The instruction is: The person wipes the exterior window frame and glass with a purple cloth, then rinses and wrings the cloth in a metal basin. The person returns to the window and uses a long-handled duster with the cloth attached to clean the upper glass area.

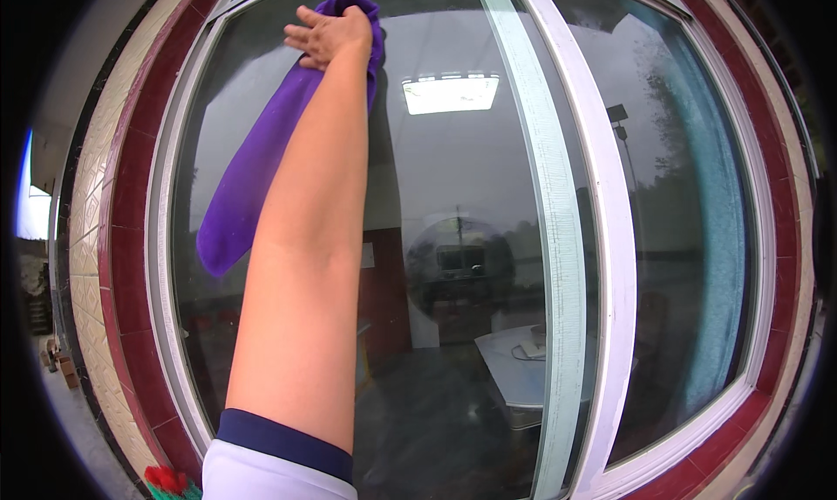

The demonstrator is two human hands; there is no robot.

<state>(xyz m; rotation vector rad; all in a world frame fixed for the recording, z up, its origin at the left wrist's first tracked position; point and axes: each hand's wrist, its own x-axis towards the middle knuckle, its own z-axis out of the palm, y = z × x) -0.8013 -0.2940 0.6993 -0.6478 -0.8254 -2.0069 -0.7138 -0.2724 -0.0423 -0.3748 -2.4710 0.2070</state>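
High on the left window pane (451, 166), my left hand (330, 36) presses a purple cloth (248, 166) against the glass. The cloth is bunched under the palm and around the thumb side, and its long end hangs down to the left of my forearm. My fingers spread to the left, partly beyond the cloth's edge. The arm is stretched upward, bare below a white sleeve (281, 474) with a navy cuff. My right hand is out of view.
A white window frame bar (605, 238) divides the panes. Dark red tiles (134, 238) border the window. Behind the glass are a pale curtain strip (556, 238), a blue curtain (719, 238) and a white table (516, 363). Something fluffy, red and green (170, 482), shows at lower left.
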